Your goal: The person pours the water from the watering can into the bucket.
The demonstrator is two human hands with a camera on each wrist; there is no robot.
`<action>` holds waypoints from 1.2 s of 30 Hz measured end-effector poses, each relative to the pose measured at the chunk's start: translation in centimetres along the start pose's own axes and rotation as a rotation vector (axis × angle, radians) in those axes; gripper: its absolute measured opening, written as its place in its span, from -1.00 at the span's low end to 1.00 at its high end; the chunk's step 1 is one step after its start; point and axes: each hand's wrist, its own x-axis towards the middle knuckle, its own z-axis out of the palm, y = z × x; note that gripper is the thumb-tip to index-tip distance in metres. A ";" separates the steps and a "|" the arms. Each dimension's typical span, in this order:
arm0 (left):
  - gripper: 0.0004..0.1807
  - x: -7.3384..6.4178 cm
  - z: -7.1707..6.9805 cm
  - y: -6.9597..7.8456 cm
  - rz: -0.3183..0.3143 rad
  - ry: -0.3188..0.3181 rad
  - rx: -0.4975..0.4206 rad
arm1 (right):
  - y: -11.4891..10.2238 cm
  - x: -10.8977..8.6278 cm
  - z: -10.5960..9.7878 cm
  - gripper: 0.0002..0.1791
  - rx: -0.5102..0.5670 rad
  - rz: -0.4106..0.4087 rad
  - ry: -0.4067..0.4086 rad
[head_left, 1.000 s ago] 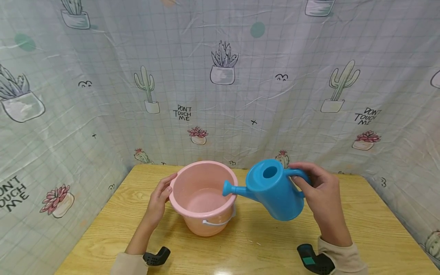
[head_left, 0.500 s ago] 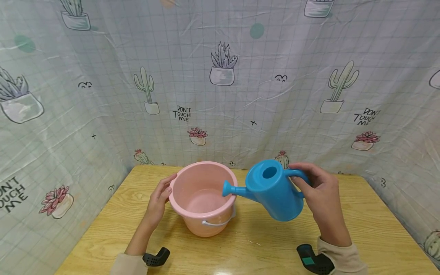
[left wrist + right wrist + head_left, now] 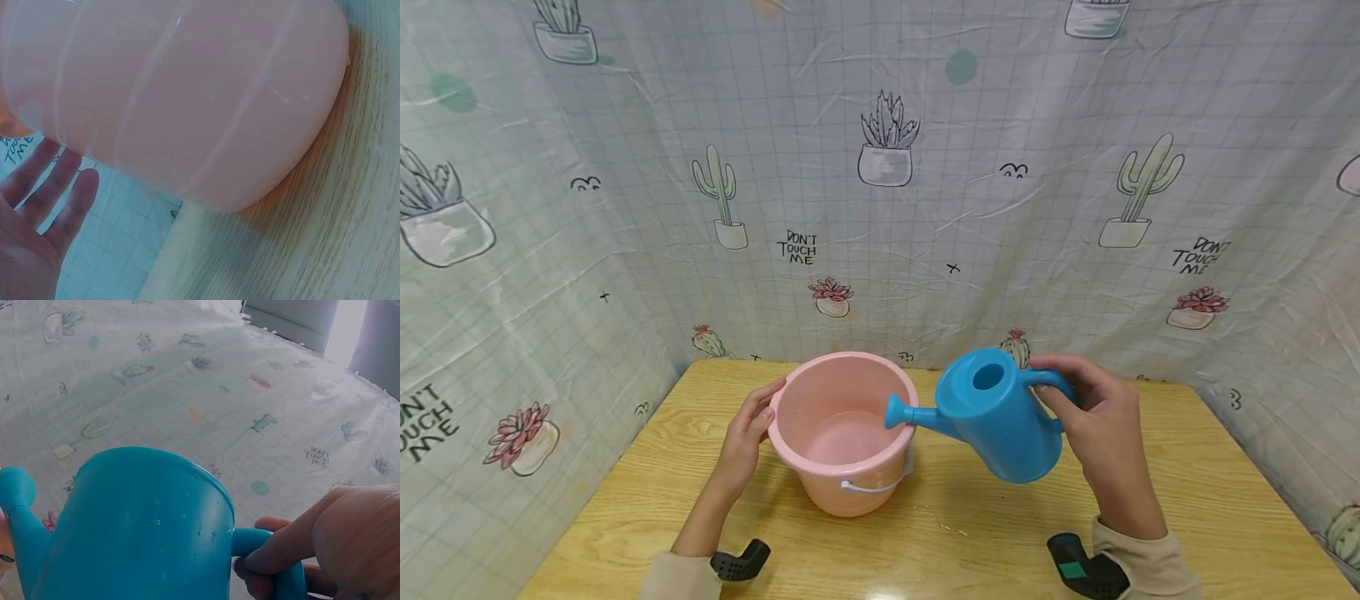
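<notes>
A pink bucket (image 3: 850, 467) stands on the wooden table, its pale wire handle (image 3: 876, 487) hanging down at the front. Against its left side rests my left hand (image 3: 747, 429), near the rim; in the left wrist view, fairly straight fingers (image 3: 72, 209) lie along the outer wall. My right hand (image 3: 1097, 425) grips the handle of a blue watering can (image 3: 1007, 433), held up off the table and tilted to the left. Its spout (image 3: 906, 412) reaches over the bucket's right rim. No stream shows at the spout. Droplets cling to the can (image 3: 150, 531) in the right wrist view.
A cactus-print curtain (image 3: 887, 225) encloses the wooden table (image 3: 1210, 500) at the back and sides. Small wet-looking marks (image 3: 955, 529) lie on the tabletop right of the bucket. Black devices sit on both wrists.
</notes>
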 end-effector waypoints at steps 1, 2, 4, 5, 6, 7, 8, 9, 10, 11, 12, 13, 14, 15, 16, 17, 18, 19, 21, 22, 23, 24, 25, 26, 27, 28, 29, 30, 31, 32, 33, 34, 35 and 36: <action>-0.54 0.0 0.0 0.0 0.001 -0.002 -0.001 | 0.0 0.0 0.0 -0.71 -0.001 -0.001 0.000; -0.54 0.0 0.0 0.0 0.002 -0.002 -0.001 | 0.0 0.0 0.0 -0.71 -0.001 -0.002 0.001; -0.54 0.0 0.0 0.0 0.003 -0.003 -0.001 | 0.0 0.0 0.0 -0.71 -0.002 -0.001 0.002; -0.54 0.0 0.0 0.0 0.002 -0.003 0.000 | 0.0 0.0 0.0 -0.71 -0.001 0.000 0.002; -0.54 0.0 0.0 0.0 0.001 -0.002 0.001 | 0.0 0.0 0.0 -0.71 -0.001 0.001 0.002; -0.54 0.0 0.0 -0.1 -0.001 -0.001 0.002 | 0.0 0.0 0.0 -0.71 0.000 0.002 0.003; -0.54 0.0 0.0 -0.1 -0.003 0.000 0.003 | 0.0 -0.1 0.0 -0.71 0.001 0.003 0.002; -0.54 0.0 0.0 -0.1 -0.005 0.001 0.004 | 0.0 -0.1 0.0 -0.71 -0.001 0.003 0.002; -0.54 0.0 0.0 -0.1 -0.006 0.001 0.005 | 0.0 -0.1 0.0 -0.70 0.000 0.003 0.001; -0.54 0.0 0.0 -0.1 -0.007 0.003 0.005 | 0.0 -0.1 0.0 -0.70 0.000 0.004 0.000; -0.54 0.0 0.0 -0.1 -0.008 0.003 0.004 | 0.0 -0.1 0.0 -0.70 0.000 0.004 0.000; -0.54 0.0 0.0 -0.1 -0.008 0.003 0.005 | 0.0 -0.1 0.0 -0.71 -0.001 0.004 0.000; -0.54 0.0 0.0 -0.1 -0.008 0.003 0.005 | 0.0 -0.1 0.0 -0.71 -0.002 0.004 -0.001; -0.54 0.0 0.0 -0.1 -0.007 0.003 0.005 | 0.0 -0.1 0.0 -0.71 -0.003 0.004 0.000; -0.54 0.0 0.0 0.0 -0.006 0.002 0.005 | -0.1 -0.1 0.0 -0.71 -0.004 0.004 0.000; -0.54 -0.1 0.0 0.0 -0.006 0.002 0.004 | -0.1 -0.1 0.0 -0.71 -0.007 0.004 0.000; -0.54 -0.1 0.0 0.0 -0.006 0.001 0.005 | -0.1 -0.1 0.0 -0.71 -0.008 0.004 0.000; -0.54 -0.1 0.0 0.0 -0.006 0.000 0.006 | -0.1 -0.1 0.0 -0.71 -0.011 0.005 0.000; -0.54 -0.1 0.0 0.0 -0.008 0.000 0.006 | -0.1 -0.1 0.0 -0.71 -0.015 0.007 0.000; -0.54 -0.1 0.0 0.1 -0.008 0.000 0.007 | -0.1 -0.1 0.0 -0.71 -0.017 0.008 -0.001; -0.54 -0.1 0.0 0.1 -0.008 0.000 0.007 | -0.1 -0.1 0.0 -0.71 -0.017 0.010 -0.002; -0.54 -0.1 0.0 0.1 -0.007 0.000 0.006 | -0.1 -0.1 0.0 -0.71 -0.019 0.010 -0.002; -0.54 -0.1 0.0 0.1 -0.005 0.000 0.006 | -0.1 -0.1 0.0 -0.71 -0.020 0.011 -0.002; -0.54 -0.1 0.0 0.1 -0.003 0.000 0.004 | -0.1 -0.1 0.0 -0.71 -0.022 0.012 -0.002; -0.54 -0.1 0.0 0.1 -0.001 -0.001 0.002 | -0.1 -0.1 -0.1 -0.71 -0.022 0.012 -0.003; -0.54 -0.1 0.0 0.1 0.002 -0.001 0.001 | -0.1 -0.1 -0.1 -0.71 -0.023 0.011 -0.003; -0.54 -0.1 0.0 0.1 0.004 -0.002 0.000 | -0.1 -0.1 -0.1 -0.71 -0.024 0.011 -0.004; -0.54 -0.1 0.0 0.1 0.005 -0.002 -0.002 | -0.1 -0.1 -0.1 -0.71 -0.024 0.011 -0.004; -0.54 -0.1 0.0 0.1 0.006 -0.002 -0.002 | 0.0 -0.1 -0.1 -0.71 -0.023 0.011 -0.004; -0.54 -0.1 0.0 0.1 0.006 -0.001 -0.002 | 0.0 0.0 -0.1 -0.71 -0.023 0.011 -0.005; -0.54 -0.1 0.0 0.1 0.005 -0.001 -0.002 | 0.0 0.0 -0.1 -0.71 -0.023 0.010 -0.005; -0.54 -0.1 0.0 0.1 0.005 0.000 -0.002 | 0.0 0.0 -0.1 -0.71 -0.024 0.010 -0.005; -0.54 0.0 0.0 0.1 0.004 0.001 -0.001 | 0.0 0.0 -0.1 -0.71 -0.024 0.010 -0.005; -0.54 0.0 0.0 0.0 0.004 0.002 0.000 | -0.1 0.0 -0.1 -0.71 -0.025 0.010 -0.004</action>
